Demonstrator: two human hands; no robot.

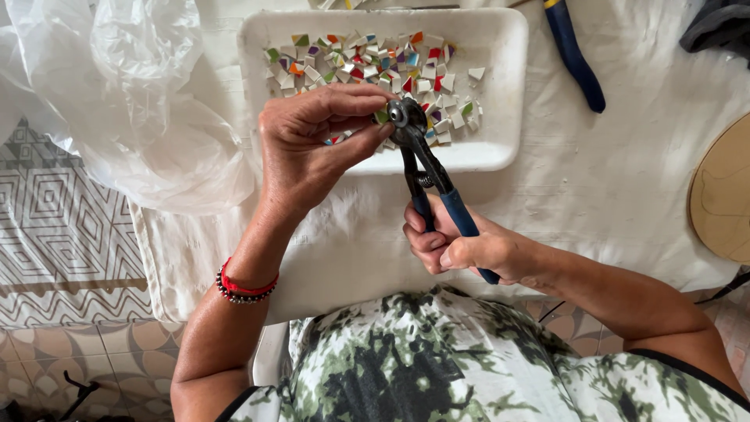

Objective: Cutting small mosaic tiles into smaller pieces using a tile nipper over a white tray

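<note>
My left hand pinches a small green tile piece between thumb and fingers, over the near edge of a white tray. The piece sits in the jaws of wheeled tile nippers with blue handles. My right hand grips those handles below the tray. Several small cut tile bits in white, red, green, purple and orange lie in the tray.
A white cloth covers the table. Crumpled clear plastic lies at the left. A second blue-handled tool rests right of the tray. A round wooden board sits at the right edge. A dark cloth is in the top right corner.
</note>
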